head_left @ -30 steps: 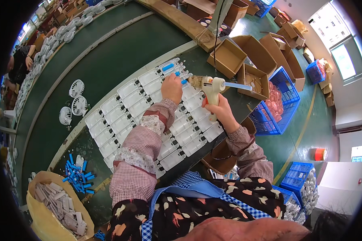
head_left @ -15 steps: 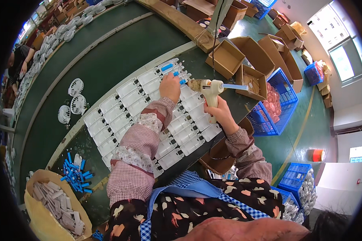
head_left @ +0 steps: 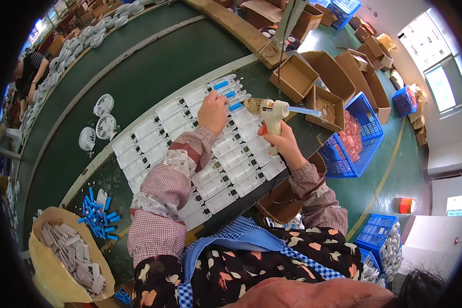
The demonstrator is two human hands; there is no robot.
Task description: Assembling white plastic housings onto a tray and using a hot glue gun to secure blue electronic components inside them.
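My right hand (head_left: 285,142) grips a cream-coloured hot glue gun (head_left: 273,123), a pale glue stick (head_left: 300,110) poking out of its back. The gun's stained front end points left, close beside a blue cylindrical battery (head_left: 235,107). My left hand (head_left: 213,113) is over the rows of white plastic housings (head_left: 175,123), fingers curled together. Its fingertips are right beside another blue battery (head_left: 230,94); what they hold, if anything, is hidden. A third blue battery (head_left: 220,84) lies in the housing at the far end of that row.
Loose blue batteries (head_left: 100,215) lie in a pile at left, by a yellow sack (head_left: 43,251) of pale flat pieces. Three white fan heads (head_left: 106,127) rest on the green table. Cardboard boxes (head_left: 293,77) and a blue crate (head_left: 362,154) with pink parts stand at right.
My left hand has drawn slightly back and left, uncovering more of the middle and nearest blue batteries. The glue gun stays beside the nearest one, still in my right hand.
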